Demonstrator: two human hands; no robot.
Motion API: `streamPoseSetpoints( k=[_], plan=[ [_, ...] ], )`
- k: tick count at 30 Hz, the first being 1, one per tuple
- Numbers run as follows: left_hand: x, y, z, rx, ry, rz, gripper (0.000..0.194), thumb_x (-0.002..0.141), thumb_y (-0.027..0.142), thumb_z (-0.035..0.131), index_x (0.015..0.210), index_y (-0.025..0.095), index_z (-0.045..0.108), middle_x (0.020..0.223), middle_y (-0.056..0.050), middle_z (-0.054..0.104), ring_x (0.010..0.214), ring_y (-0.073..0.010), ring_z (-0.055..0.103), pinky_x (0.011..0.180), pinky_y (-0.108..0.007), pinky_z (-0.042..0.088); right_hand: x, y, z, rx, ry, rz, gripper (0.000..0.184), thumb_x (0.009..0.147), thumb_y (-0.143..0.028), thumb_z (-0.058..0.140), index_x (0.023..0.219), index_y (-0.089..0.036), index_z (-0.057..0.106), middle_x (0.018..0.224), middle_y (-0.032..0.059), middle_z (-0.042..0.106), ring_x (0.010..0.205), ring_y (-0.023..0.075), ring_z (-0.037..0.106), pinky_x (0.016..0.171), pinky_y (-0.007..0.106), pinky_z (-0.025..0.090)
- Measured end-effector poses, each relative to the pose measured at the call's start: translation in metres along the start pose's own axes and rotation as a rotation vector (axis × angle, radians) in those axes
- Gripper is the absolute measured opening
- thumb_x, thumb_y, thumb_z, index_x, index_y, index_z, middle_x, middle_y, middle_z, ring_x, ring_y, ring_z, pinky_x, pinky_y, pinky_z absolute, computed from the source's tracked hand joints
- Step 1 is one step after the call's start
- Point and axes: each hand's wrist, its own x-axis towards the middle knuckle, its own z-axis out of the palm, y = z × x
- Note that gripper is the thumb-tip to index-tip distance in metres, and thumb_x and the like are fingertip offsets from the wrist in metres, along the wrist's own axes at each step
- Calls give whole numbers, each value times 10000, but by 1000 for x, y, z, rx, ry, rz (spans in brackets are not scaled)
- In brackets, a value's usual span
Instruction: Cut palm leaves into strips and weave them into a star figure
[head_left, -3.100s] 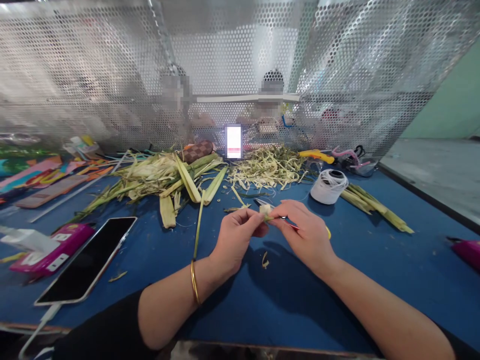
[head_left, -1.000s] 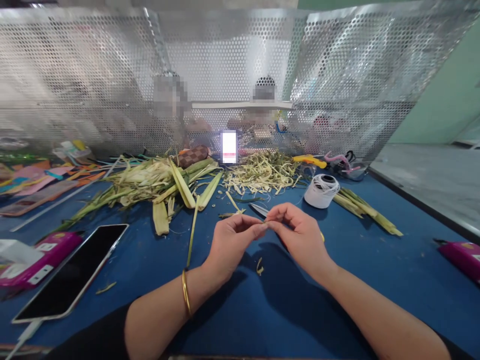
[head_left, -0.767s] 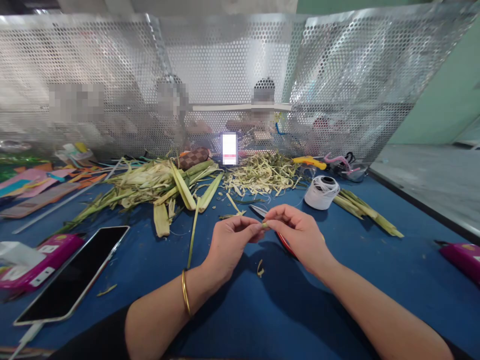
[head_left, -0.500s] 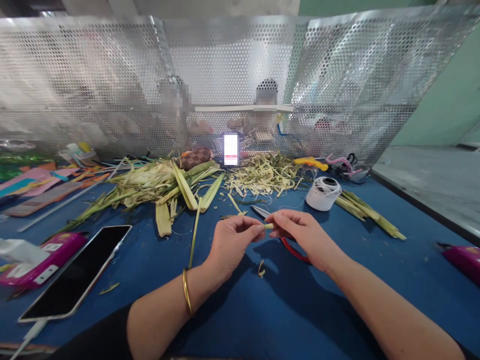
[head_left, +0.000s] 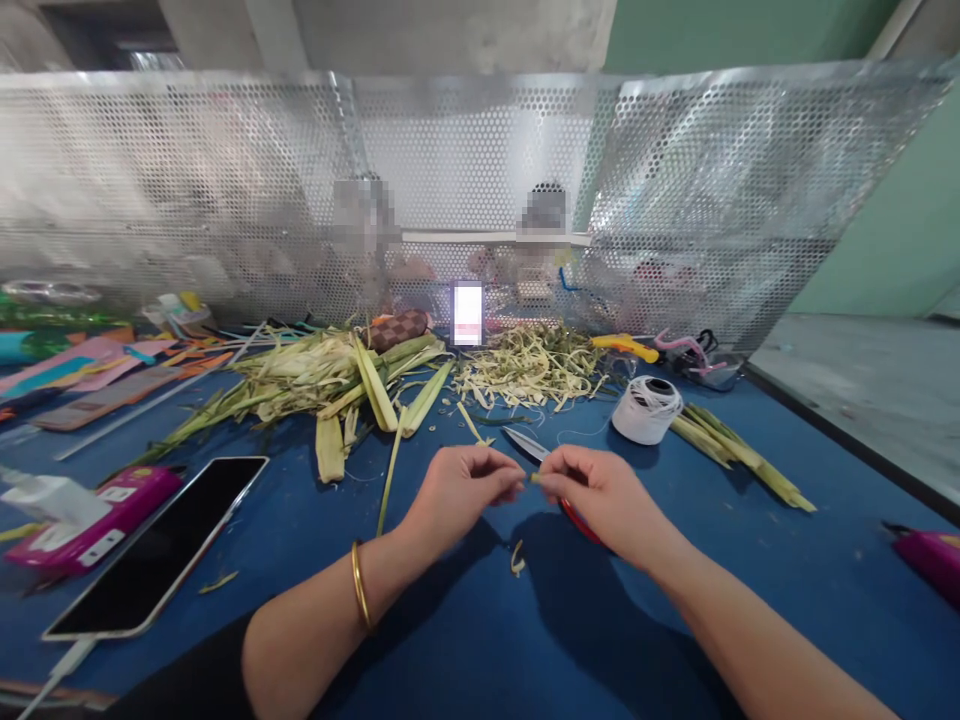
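Observation:
My left hand is closed in a pinch above the blue table; whatever its fingertips hold is too small to make out. Close beside it, my right hand pinches a short pale-green strip of leaf, whose end pokes out towards the left fingertips. Under the right hand lie scissors, their blades pointing to the back left and part of the red handle hidden by that hand. A curled leaf scrap rests on the table in front of the hands.
Leaf stalks lie heaped at back left, shredded strips at back centre. A white thread spool and more stalks are at right. A phone and purple power strip lie left. Behind stands a perforated metal screen.
The view has tilted up slightly. My left fingertips have come away from the leaf strip, leaving a small gap, and the strip's end now shows at my right fingers.

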Motion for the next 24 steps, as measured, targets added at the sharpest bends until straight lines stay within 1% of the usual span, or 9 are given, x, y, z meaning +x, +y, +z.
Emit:
streamPoseSetpoints(
  k=[2, 5, 7, 8, 10, 12, 16, 21, 24],
  plan=[
    [6, 5, -8, -8, 136, 11, 199, 704, 363, 667, 662, 171, 693, 637, -42, 678, 556, -126, 576, 560, -228, 443, 2, 1, -16, 9, 283, -71, 134, 746, -289, 608, 641, -206, 606, 590, -13, 612, 573, 152, 543, 565, 280, 414],
    [15, 8, -24, 51, 299, 53, 206, 708, 365, 651, 654, 168, 670, 620, -28, 652, 557, -119, 560, 568, -222, 430, 6, 5, -48, 227, 867, -209, 95, 755, -315, 645, 732, -224, 629, 657, -1, 611, 635, 161, 553, 626, 296, 425],
    [19, 6, -35, 199, 304, 44, 183, 692, 348, 653, 678, 166, 667, 625, -25, 648, 600, -139, 576, 580, -229, 420, 7, 10, -64, 367, 1099, -292, 79, 733, -289, 675, 745, -224, 632, 697, 0, 596, 642, 154, 551, 654, 299, 432],
    [21, 5, -40, 292, 281, 41, 184, 688, 347, 649, 692, 164, 668, 643, -27, 655, 625, -149, 585, 592, -235, 420, 7, 11, -67, 378, 1128, -310, 80, 735, -286, 672, 747, -222, 626, 698, -3, 590, 643, 154, 550, 667, 304, 435],
    [24, 2, -47, 466, 232, 18, 256, 698, 416, 628, 711, 164, 667, 664, -28, 660, 624, -157, 576, 570, -239, 402, 6, 14, -64, 288, 1012, -265, 101, 744, -305, 653, 756, -207, 628, 690, -2, 599, 652, 159, 551, 666, 305, 435],
    [27, 1, -50, 572, 206, -29, 373, 716, 530, 587, 713, 164, 659, 669, -34, 659, 618, -161, 579, 536, -234, 380, 5, 14, -52, 89, 715, -179, 137, 774, -335, 607, 756, -201, 628, 712, 9, 632, 683, 170, 569, 664, 300, 435],
    [37, 1, -45, 533, 124, -197, 471, 695, 627, 573, 739, 164, 645, 689, -44, 677, 571, -155, 610, 485, -216, 369, 1, 13, -23, -106, 339, -165, 175, 829, -353, 520, 753, -211, 588, 697, 5, 617, 669, 168, 558, 615, 267, 434],
    [44, -2, -35, 261, -11, -372, 332, 667, 468, 695, 729, 147, 633, 657, -49, 691, 454, -119, 587, 436, -195, 350, 2, 19, -9, -186, 196, -209, 208, 857, -352, 481, 727, -219, 573, 706, 10, 609, 665, 163, 555, 610, 257, 433],
    [42, -2, -30, 69, 30, -395, 233, 660, 328, 727, 742, 129, 638, 686, -55, 695, 486, -109, 601, 469, -196, 398, 5, 22, -8, -172, 193, -210, 212, 839, -355, 503, 702, -220, 591, 690, 12, 621, 655, 168, 568, 611, 264, 437]
  ],
)
